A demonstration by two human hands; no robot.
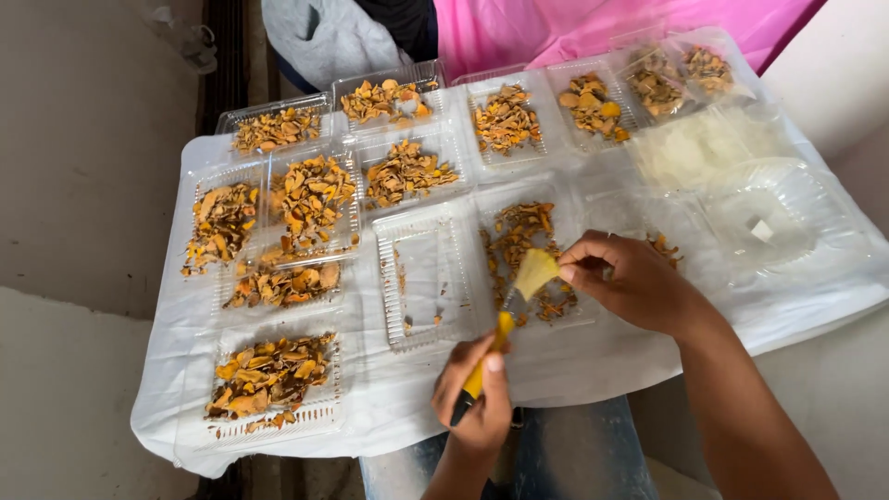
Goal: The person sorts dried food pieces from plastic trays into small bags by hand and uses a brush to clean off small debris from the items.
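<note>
Gripping a yellow-handled knife (495, 347), my left hand (477, 403) is closed around it; my right hand (625, 278) pinches a pale yellow slice (535, 272) over a clear tray (532, 319).

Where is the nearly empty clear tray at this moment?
In the head view, the nearly empty clear tray lies near the middle of the white sheet, just left of the pale yellow slice held in the right hand.

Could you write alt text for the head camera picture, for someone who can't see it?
A person's left hand holds a yellow-handled knife to a pale yellow slice pinched in the right hand, above clear plastic trays of dried orange-yellow pieces on a white sheet.
</note>
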